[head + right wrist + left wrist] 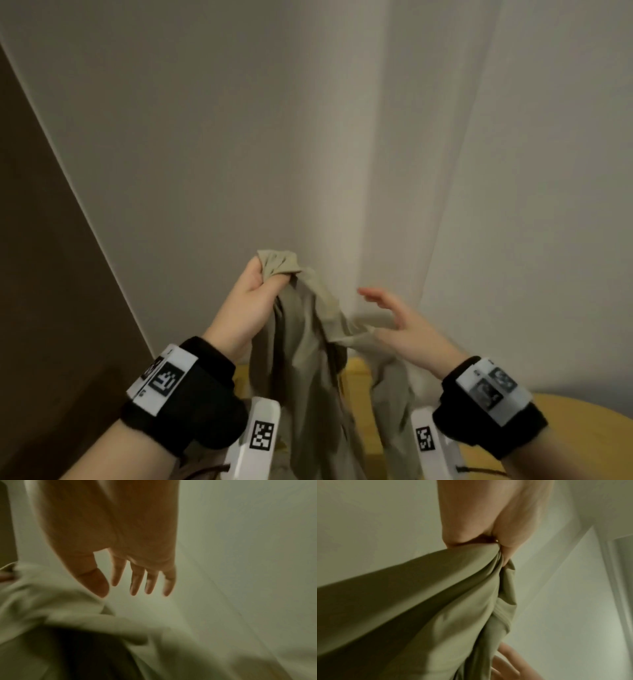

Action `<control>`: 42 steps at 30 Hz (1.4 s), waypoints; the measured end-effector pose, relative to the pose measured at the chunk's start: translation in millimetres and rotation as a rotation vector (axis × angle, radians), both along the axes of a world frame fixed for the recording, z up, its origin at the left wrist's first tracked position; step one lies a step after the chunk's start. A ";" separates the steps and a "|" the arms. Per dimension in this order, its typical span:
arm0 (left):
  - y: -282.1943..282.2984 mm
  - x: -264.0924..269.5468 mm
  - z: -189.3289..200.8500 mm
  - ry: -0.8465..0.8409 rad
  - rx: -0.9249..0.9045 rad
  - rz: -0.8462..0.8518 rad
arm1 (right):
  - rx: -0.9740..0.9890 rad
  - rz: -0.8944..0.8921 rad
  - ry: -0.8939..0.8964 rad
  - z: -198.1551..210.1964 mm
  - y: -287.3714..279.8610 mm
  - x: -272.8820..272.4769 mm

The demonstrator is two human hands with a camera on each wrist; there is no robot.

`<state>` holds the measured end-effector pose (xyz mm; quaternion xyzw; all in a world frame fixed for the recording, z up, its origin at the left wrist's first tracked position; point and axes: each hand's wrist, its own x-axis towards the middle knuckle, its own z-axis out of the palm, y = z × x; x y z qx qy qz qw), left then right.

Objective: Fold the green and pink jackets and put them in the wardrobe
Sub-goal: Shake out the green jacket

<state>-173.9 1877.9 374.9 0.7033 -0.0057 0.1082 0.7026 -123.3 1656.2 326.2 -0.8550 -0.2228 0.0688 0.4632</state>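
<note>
The green jacket (308, 359) hangs in loose folds in front of me, held up by one bunched end. My left hand (260, 291) grips that bunched top, fingers curled round the cloth; the left wrist view shows the green jacket (436, 608) squeezed in the left hand (488, 538). My right hand (394, 315) is beside the jacket on its right, fingers spread and straight, holding nothing. In the right wrist view the right hand (137, 581) hovers above the blurred green jacket (68, 622). No pink jacket shows in any view.
A pale wall corner (359, 171) rises straight ahead. A dark brown panel (44, 274) stands at the left. Below the jacket lies a yellow wooden surface (565, 421) with a rounded edge at the right.
</note>
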 end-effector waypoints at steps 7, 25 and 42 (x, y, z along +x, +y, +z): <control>-29.8 10.6 33.7 -0.142 0.107 -0.171 | 0.246 -0.026 -0.159 11.2 33.7 -21.2; 9.2 -6.7 11.6 -0.133 0.419 0.167 | 0.136 -0.023 -0.165 13.1 50.9 1.7; 13.3 -11.9 -15.2 -0.098 0.908 -0.006 | 0.260 0.172 0.144 33.2 60.4 -11.9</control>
